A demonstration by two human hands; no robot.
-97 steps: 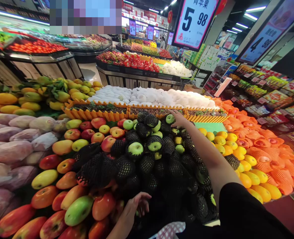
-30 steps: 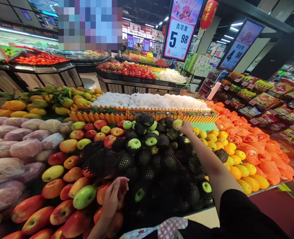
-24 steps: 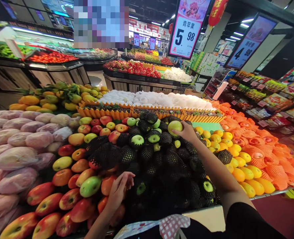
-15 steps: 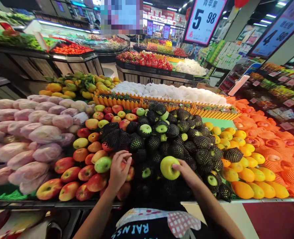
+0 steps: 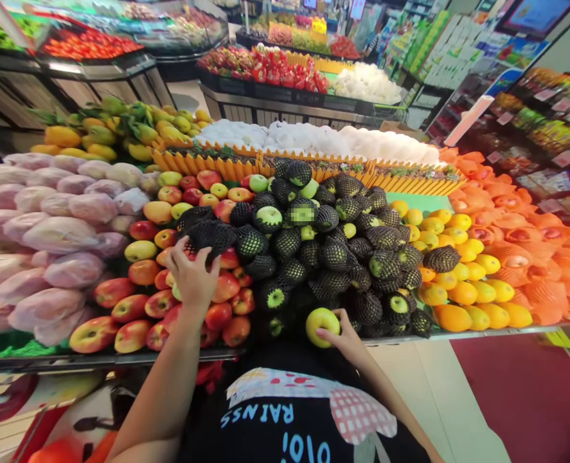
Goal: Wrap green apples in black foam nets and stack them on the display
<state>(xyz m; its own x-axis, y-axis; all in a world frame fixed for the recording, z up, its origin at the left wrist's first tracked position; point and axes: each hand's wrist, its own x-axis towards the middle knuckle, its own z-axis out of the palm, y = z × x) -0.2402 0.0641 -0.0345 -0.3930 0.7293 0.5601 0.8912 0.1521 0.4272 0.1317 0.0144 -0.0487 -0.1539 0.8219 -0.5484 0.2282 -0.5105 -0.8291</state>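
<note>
My right hand (image 5: 346, 337) grips a bare yellow-green apple (image 5: 319, 325) close to my body, over the near edge of the display, with the thumb across its front. Fingers spread and curved, my left hand (image 5: 193, 273) is over the red apples (image 5: 227, 287). Its fingertips reach the near side of a heap of loose black foam nets (image 5: 207, 228); whether they touch it I cannot tell. To the right of that heap lie many green apples in black nets (image 5: 292, 273). A green apple under my left hand is mostly hidden.
Wrapped pale pink fruit (image 5: 58, 231) fills the left side. Oranges (image 5: 463, 292) and fruit in orange foam nets (image 5: 516, 238) lie to the right. A low orange picket fence (image 5: 410, 180) crosses behind, before white-wrapped fruit (image 5: 308, 138). Below left stands a cart (image 5: 48, 424).
My left hand has moved left and forward to the black nets, its fingers spreading. My right hand has drawn the apple slightly towards my body. The view has tipped downward.
</note>
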